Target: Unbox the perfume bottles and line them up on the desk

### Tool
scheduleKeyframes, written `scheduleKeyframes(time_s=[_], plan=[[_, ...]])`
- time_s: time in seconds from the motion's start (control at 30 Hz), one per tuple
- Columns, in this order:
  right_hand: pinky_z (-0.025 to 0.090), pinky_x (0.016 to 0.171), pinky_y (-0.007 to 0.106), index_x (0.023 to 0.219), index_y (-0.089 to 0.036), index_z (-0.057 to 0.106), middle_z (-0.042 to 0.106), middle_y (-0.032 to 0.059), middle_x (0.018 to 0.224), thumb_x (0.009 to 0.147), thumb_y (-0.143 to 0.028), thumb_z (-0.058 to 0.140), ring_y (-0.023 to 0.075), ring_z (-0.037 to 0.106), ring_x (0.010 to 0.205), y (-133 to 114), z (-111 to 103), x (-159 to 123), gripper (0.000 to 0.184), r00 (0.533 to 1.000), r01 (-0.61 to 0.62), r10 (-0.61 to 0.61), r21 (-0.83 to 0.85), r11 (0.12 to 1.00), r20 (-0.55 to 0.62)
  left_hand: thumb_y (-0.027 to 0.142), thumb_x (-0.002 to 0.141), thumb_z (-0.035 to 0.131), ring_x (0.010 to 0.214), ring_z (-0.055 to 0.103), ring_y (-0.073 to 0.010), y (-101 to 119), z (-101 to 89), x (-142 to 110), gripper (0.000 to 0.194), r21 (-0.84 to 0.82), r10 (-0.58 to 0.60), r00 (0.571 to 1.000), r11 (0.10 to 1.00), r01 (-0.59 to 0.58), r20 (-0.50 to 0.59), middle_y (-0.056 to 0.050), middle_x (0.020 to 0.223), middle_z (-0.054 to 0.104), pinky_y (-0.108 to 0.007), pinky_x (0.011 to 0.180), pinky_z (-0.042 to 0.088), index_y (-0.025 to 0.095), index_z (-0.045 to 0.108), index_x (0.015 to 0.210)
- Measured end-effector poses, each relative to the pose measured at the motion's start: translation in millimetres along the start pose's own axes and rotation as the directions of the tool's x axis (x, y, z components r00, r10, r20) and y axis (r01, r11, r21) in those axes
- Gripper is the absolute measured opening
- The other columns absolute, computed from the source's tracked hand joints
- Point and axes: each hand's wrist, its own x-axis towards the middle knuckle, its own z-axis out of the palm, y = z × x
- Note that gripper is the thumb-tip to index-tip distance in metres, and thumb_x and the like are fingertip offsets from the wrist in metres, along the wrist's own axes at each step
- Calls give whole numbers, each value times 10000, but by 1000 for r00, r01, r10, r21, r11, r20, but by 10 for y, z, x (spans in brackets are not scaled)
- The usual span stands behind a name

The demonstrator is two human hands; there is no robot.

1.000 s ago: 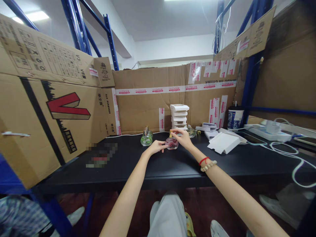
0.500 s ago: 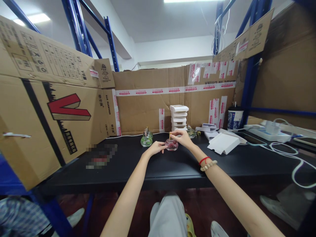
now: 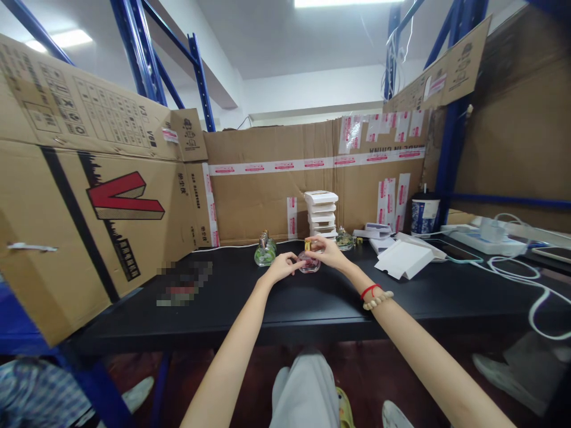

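Observation:
A pink glass perfume bottle (image 3: 309,267) stands upright on the black table, a gold collar at its top. My left hand (image 3: 282,267) is closed on the bottle's left side, its fingers lying over the glass. From the right, my right hand (image 3: 329,252) holds the bottle near the gold neck, thumb low and fingers by the top. The two hands hide part of the bottle. Just left of them, a short row of green perfume bottles (image 3: 264,255) with metal tops runs away from me. Another perfume bottle (image 3: 345,240) stands behind my right hand.
A stack of white box trays (image 3: 321,209) stands behind the bottle. Opened white boxes (image 3: 404,257) lie to the right, near a power strip (image 3: 482,235), white cables and a blue-and-white cup (image 3: 424,215). Cardboard walls (image 3: 254,205) close in the back and left of the table (image 3: 214,315).
The fingers of my right hand have shifted off the top of the gold neck to its right side, so more gold shows. My left fingers reach slightly further over the glass.

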Motion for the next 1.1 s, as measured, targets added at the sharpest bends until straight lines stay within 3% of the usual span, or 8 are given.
scheduleKeyframes(time_s=[0.17, 0.3, 0.5, 0.57, 0.67, 0.8, 0.93, 1.1], plan=[[463, 638, 267, 851, -170, 685, 688, 48, 752, 725, -415, 616, 167, 616, 688, 26, -3, -27, 284, 997, -75, 74, -160, 984, -8, 466, 678, 599, 579, 492, -105, -24, 3, 25, 323, 76, 51, 991, 996, -42, -120, 17, 700, 582, -220, 559, 369, 170, 563, 803], [456, 641, 281, 784, -181, 712, 693, 71, 830, 710, -456, 625, 200, 610, 744, 19, -29, -33, 298, 993, -119, 112, -225, 967, -45, 423, 730, 563, 638, 495, -98, -25, -8, 33, 282, 134, 95, 977, 988, -70, -191, 7, 849, 565, -219, 594, 388, 187, 544, 885], [473, 466, 237, 984, -116, 680, 694, 76, 772, 791, -387, 539, 126, 583, 513, 7, 48, -37, 361, 983, -148, 161, -140, 979, 85, 416, 847, 420, 632, 506, -105, 35, -58, -9, 248, 224, 129, 955, 972, -69, -266, 14, 834, 558, -231, 596, 391, 216, 546, 925], [496, 469, 226, 1097, -109, 627, 696, 77, 828, 797, -309, 532, 116, 600, 542, 3, 92, -42, 372, 975, -146, 160, -103, 984, 152, 402, 867, 390, 659, 521, -111, 68, -79, -29, 242, 254, 139, 941, 965, -59, -308, 13, 850, 557, -232, 598, 386, 222, 544, 922], [525, 521, 220, 1186, -155, 570, 688, 61, 951, 773, -184, 528, 119, 632, 662, 4, 142, -55, 416, 958, -113, 128, -72, 991, 258, 410, 867, 395, 728, 538, -130, 112, -103, -45, 240, 299, 152, 910, 954, -33, -386, 4, 871, 552, -242, 625, 391, 222, 537, 912], [524, 664, 255, 1012, -163, 675, 706, 43, 894, 723, -139, 562, 133, 632, 728, 39, 164, -71, 311, 938, -45, 77, -102, 994, 338, 411, 792, 516, 844, 529, -176, 130, -110, -32, 210, 403, 194, 850, 915, 23, -490, -21, 837, 540, -275, 741, 403, 201, 533, 785], [489, 673, 257, 905, -145, 709, 710, 47, 781, 709, -152, 575, 134, 615, 665, 93, 149, -66, 238, 942, -6, 65, -177, 984, 330, 307, 743, 552, 885, 518, -214, 121, -100, -14, 116, 486, 213, 795, 867, 114, -567, -50, 844, 543, -313, 773, 400, 198, 522, 717], [443, 599, 230, 805, -157, 721, 698, 35, 712, 704, -116, 544, 119, 576, 593, 60, 108, -59, 208, 958, 20, 52, -249, 968, 281, 272, 705, 553, 933, 496, -244, 143, -113, -35, 127, 475, 168, 705, 840, 263, -689, -62, 920, 540, -357, 810, 382, 204, 533, 810]])
